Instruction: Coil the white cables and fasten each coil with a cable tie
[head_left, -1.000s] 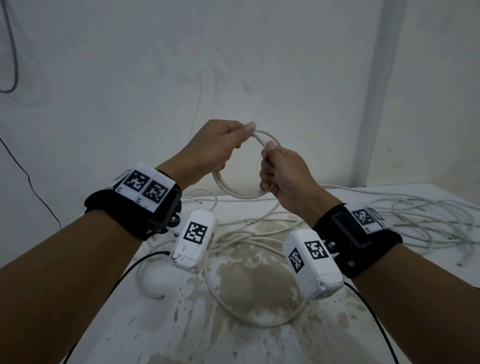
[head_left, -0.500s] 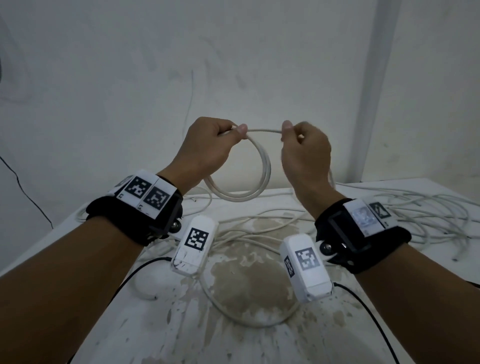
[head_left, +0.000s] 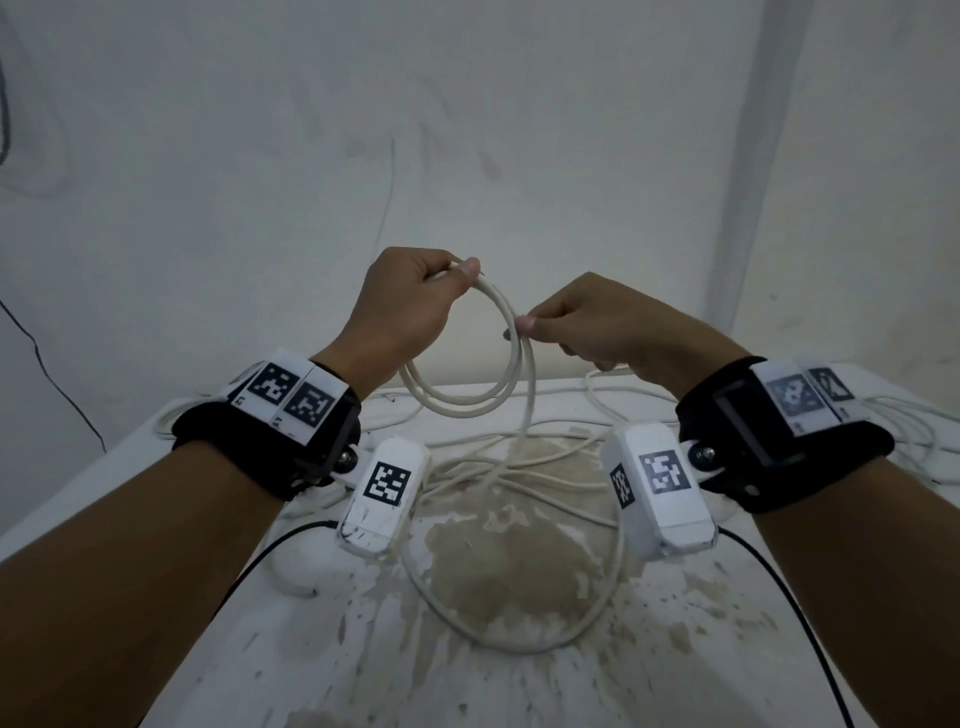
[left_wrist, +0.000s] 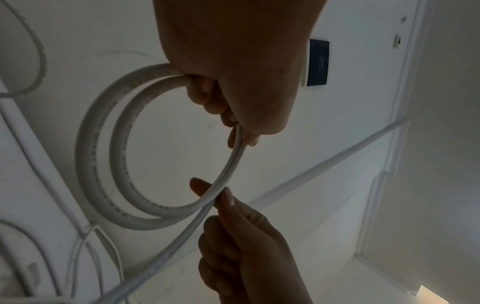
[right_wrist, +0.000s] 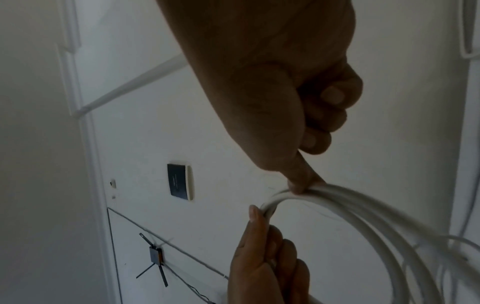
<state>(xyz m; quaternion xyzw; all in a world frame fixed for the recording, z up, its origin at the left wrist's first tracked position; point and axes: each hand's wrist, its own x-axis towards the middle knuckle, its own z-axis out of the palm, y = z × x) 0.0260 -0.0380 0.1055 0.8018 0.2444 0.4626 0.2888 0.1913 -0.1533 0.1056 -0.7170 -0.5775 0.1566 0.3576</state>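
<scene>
A white cable is wound into a small coil (head_left: 470, 408) of two or three turns, held in the air above the table. My left hand (head_left: 457, 273) grips the coil's top, thumb pressed over the strands; the left wrist view shows its fingers (left_wrist: 207, 98) curled round them. My right hand (head_left: 530, 327) pinches the cable on the coil's right side between thumb and forefinger. The right wrist view shows that pinch (right_wrist: 302, 186) just above the left hand's fingers (right_wrist: 255, 218). From the pinch the free length (head_left: 529, 410) drops to the table. No cable tie is visible.
The stained white table (head_left: 332, 649) carries the cable's slack in a wide loop (head_left: 519, 644) under my wrists. A heap of more white cables (head_left: 914, 421) lies at the right back. A white wall stands close behind, with a dark plate (right_wrist: 179, 181) on it.
The right hand, raised level with the left and stretching cable between them half a second ago, has dropped and swung in to the coil's right side. The left hand has kept its grip.
</scene>
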